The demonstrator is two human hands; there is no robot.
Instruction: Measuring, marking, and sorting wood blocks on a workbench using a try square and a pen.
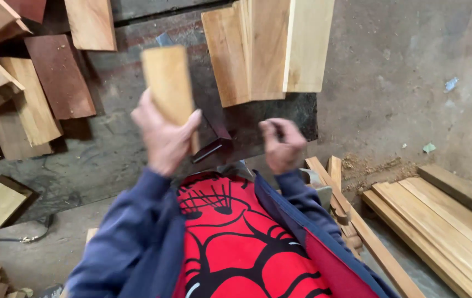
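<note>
Boards [269,49] on bench [114,149] (planks [440,221] right).

Pale tan wood block [168,83], navy jacket [131,243], red shirt [236,243] with black web pattern

- The wood block [168,85] in the left hand [161,138] is pale yellowish wood, planed smooth and matt, with no varnish.
- The pale boards [269,49] on the tabletop [131,138] are bare light timber with faint straight grain and a dry, dull face.
- The reddish board [59,74] is darker brown-red wood, equally matt.
- The tabletop looks like dark, worn metal or painted surface, scuffed and stained; which cannot be told.
- The planks [440,221] on the floor [401,83] are raw honey-coloured wood, sawn and unfinished.
- The floor is rough grey concrete, dusty, with sawdust [368,165] scattered on it.
- The jacket sleeve [125,243] is soft blue cloth; the red shirt [236,243] is smooth printed fabric.
</note>
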